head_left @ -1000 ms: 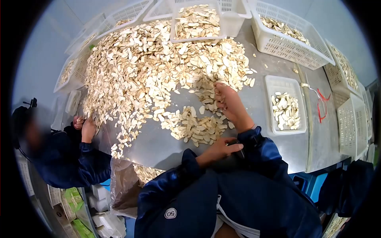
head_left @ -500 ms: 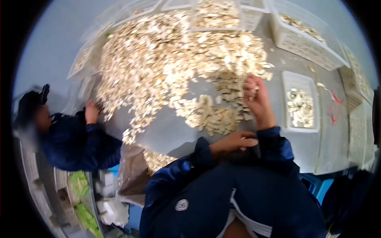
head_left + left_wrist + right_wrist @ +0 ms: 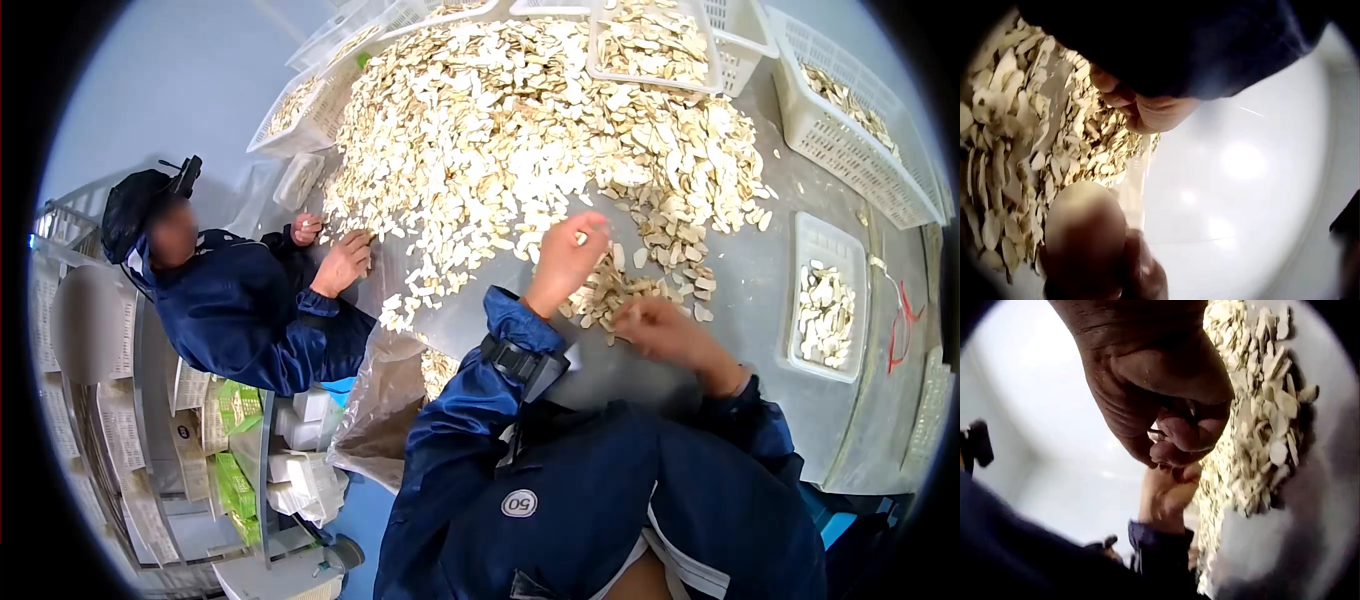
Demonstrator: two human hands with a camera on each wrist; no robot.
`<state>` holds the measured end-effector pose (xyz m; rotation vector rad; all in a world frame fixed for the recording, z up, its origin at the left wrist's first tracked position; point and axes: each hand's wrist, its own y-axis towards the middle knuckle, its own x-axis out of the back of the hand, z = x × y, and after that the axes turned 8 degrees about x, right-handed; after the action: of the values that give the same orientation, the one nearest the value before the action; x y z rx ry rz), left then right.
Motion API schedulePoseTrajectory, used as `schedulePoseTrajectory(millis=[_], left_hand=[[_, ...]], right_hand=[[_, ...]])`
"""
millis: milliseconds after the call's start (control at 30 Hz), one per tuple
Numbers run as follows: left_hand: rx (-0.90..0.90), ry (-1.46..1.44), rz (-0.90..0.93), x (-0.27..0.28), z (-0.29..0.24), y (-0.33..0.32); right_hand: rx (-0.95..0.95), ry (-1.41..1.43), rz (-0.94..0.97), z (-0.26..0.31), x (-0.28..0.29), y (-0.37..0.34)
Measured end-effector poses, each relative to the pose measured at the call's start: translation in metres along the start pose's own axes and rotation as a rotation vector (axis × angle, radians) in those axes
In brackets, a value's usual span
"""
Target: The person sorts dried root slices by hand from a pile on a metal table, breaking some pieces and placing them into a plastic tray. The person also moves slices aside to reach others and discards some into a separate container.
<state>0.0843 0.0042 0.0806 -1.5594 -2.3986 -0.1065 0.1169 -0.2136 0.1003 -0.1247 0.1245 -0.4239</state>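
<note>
A broad heap of pale, flat dried slices [image 3: 470, 150] spreads over a grey metal table [image 3: 780, 290]. My left hand [image 3: 568, 262], raised over its near edge, pinches a pale slice [image 3: 580, 239] in its fingers. Below and to the right, my right hand [image 3: 668, 335] is blurred, its fingertips over a smaller pile of slices [image 3: 592, 300]. The right wrist view shows that hand [image 3: 1160, 387] with curled fingers and a small pale bit [image 3: 1157, 434] between them. In the left wrist view, a blurred patch covers part of my left hand [image 3: 1144, 269].
A white tray [image 3: 797, 330] with slices stands on the right, red-handled scissors [image 3: 905, 325] beyond it. Plastic baskets [image 3: 850, 140] with slices line the back. On the left another person [image 3: 245, 300] handles slices. An open plastic bag [image 3: 375, 430] hangs at the table's front edge.
The view has swung left. My left hand has risen from near my body to above the slices; my right hand, which gripped slices, has come down and nearer.
</note>
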Motion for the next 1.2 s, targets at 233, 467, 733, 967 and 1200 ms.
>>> schedulePoseTrajectory(millis=[233, 467, 733, 967, 1200], left_hand=[[-0.191, 0.218, -0.402, 0.011, -0.018, 0.006], [0.313, -1.043, 0.051, 0.018, -0.035, -0.005], [0.292, -1.393, 0.140, 0.024, -0.035, 0.002], [0.387, -1.476, 0.236, 0.033, -0.019, -0.001], [0.595, -1.467, 0.269, 0.025, -0.001, -0.055]], right_hand=[[0.070, -0.159, 0.269, -0.011, -0.056, 0.023], [0.005, 0.000, 0.266, 0.004, -0.061, 0.027], [-0.049, -0.085, 0.249, -0.003, -0.057, 0.025], [0.212, -0.160, 0.192, 0.000, -0.043, 0.018], [0.082, -0.561, -0.388, -0.009, 0.064, -0.017]])
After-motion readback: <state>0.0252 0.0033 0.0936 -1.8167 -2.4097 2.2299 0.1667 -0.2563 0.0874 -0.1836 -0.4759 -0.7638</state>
